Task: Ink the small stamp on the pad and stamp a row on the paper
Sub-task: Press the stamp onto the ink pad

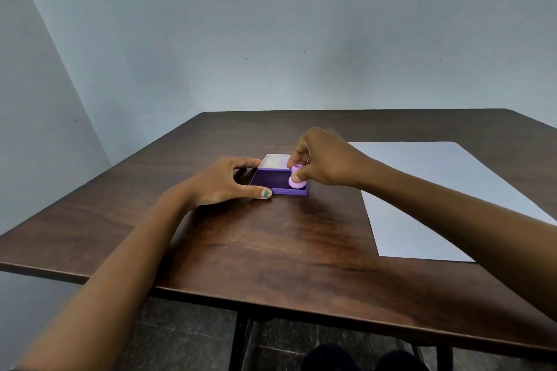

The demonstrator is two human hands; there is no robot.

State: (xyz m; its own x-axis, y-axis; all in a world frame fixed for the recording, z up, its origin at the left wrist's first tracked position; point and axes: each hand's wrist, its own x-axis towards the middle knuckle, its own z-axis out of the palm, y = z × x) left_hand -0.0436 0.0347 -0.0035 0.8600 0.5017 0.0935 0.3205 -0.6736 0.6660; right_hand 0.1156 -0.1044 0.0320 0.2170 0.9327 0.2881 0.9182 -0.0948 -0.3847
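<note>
A purple ink pad point(272, 180) lies open in the middle of the dark wooden table point(271, 238), its pale lid point(275, 162) folded back behind it. My right hand point(324, 159) pinches a small lilac stamp point(297, 181) between thumb and fingers and holds it down on the pad's right end. My left hand point(224, 182) braces the pad's left side, thumb against the front edge and fingers at the lid's corner. A white sheet of paper point(446, 199) lies flat to the right of the pad, with no marks visible on it.
The table's near edge point(271, 307) runs across the lower frame, with dark metal legs and a tiled floor below. A plain grey wall stands behind the table. My right forearm crosses over the paper's near left part.
</note>
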